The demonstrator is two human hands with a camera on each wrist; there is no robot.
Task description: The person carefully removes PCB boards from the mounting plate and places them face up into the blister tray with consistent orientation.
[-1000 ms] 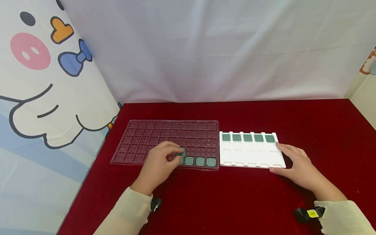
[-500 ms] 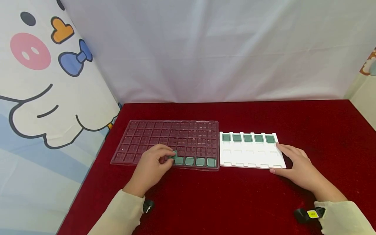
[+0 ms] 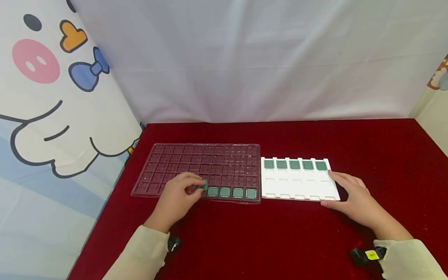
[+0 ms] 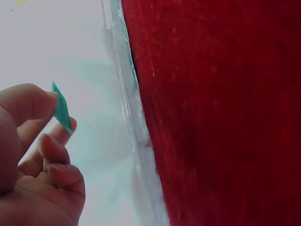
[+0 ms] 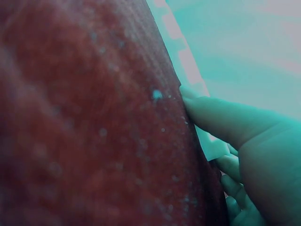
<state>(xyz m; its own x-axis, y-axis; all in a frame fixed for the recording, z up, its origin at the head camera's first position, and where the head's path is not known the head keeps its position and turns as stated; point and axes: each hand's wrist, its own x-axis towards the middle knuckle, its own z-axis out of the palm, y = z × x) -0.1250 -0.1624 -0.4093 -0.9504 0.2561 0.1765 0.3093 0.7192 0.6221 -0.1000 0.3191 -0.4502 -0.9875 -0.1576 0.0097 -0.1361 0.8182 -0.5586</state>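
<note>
My left hand pinches a small green square chip between thumb and finger, low over the front row of a clear plastic tray with many pockets. In the left wrist view, the chip is tilted nearly edge-on. Several green chips lie in that front row, just right of the hand. My right hand holds the right end of a white tray, thumb at its front corner and index finger at its right edge. Several green chips fill the white tray's back row.
Both trays lie side by side on a red cloth-covered table. A white curtain hangs behind it, and a cartoon-printed curtain runs along the left.
My left hand has shifted left along the clear tray's front row with the pinched chip, uncovering more of the chips lying there. My right hand has stayed at the white tray.
</note>
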